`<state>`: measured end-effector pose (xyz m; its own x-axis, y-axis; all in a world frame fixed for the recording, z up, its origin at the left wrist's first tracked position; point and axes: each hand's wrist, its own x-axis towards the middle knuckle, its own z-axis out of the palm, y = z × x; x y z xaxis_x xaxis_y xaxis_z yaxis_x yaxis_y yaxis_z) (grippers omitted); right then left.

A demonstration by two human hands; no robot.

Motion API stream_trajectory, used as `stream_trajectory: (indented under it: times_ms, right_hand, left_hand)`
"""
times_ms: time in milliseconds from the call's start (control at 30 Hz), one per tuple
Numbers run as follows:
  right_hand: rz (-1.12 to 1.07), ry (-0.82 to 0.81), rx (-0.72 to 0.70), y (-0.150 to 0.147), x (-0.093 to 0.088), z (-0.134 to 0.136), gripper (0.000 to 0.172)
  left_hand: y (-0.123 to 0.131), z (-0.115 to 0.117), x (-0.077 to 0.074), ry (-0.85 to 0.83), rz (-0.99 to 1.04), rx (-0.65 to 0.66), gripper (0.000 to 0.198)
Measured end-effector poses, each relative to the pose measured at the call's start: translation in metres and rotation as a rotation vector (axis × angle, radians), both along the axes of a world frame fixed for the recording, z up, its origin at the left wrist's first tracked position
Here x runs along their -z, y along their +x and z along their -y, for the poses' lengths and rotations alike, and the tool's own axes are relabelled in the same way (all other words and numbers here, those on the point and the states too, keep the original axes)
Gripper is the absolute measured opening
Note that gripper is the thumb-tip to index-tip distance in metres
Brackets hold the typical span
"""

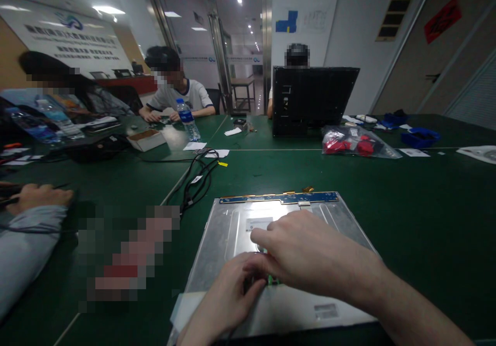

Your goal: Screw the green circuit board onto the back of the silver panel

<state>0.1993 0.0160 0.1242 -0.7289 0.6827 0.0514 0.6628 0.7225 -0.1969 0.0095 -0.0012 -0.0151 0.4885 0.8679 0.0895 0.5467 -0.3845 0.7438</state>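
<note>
A bare display panel (pixel 205 248) lies face down on the green table, its metal back up. Along its far edge runs a blue circuit strip (pixel 279 198). My left hand (pixel 236 289) rests low over the panel's middle, thumb and fingers curled together. Just above and to the right, my right hand (pixel 298 242) bends over the same spot with its fingers folded in. A small green part (pixel 272 280) shows beneath the hands; my fingers hide most of it. What either hand grips cannot be made out.
Black cables (pixel 199 181) lie on the table (pixel 248 173) left of the panel. Farther off stand a black monitor (pixel 313 100), a water bottle (pixel 188 120), a bag of red parts (pixel 358 142) and a blue bin (pixel 420 137). A person's hand (pixel 41 197) is at left; other people sit opposite.
</note>
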Motion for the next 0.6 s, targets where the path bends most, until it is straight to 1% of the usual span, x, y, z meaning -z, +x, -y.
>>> stream_trajectory:
  times_ms: [100, 200, 300, 433, 500, 600]
  right_hand:
    - [-0.005, -0.011, -0.016, 0.0014, 0.0024, 0.0003, 0.021]
    - [-0.024, -0.017, -0.05, 0.003, 0.003, 0.0009, 0.012]
    - [-0.031, -0.041, -0.109, 0.004, 0.0004, 0.0016, 0.01]
    - [-0.05, -0.077, -0.184, 0.0041, -0.004, 0.0028, 0.015]
    - [-0.043, -0.09, -0.187, 0.0039, -0.0044, 0.0033, 0.015]
    - [-0.031, -0.072, -0.135, 0.0038, -0.0017, 0.0034, 0.012]
  left_hand:
    - [-0.0003, 0.0, 0.0019, -0.004, 0.013, 0.029, 0.012]
    - [-0.0006, -0.0008, 0.0043, 0.005, 0.04, 0.047, 0.013]
    - [-0.0004, -0.0012, 0.0039, 0.034, 0.072, 0.051, 0.018]
    - [0.0006, -0.0008, -0.001, 0.056, 0.096, 0.057, 0.021]
    - [0.0012, -0.0007, -0.0033, 0.051, 0.097, 0.058, 0.019]
    - [0.0013, -0.0008, -0.004, 0.034, 0.094, 0.063, 0.017]
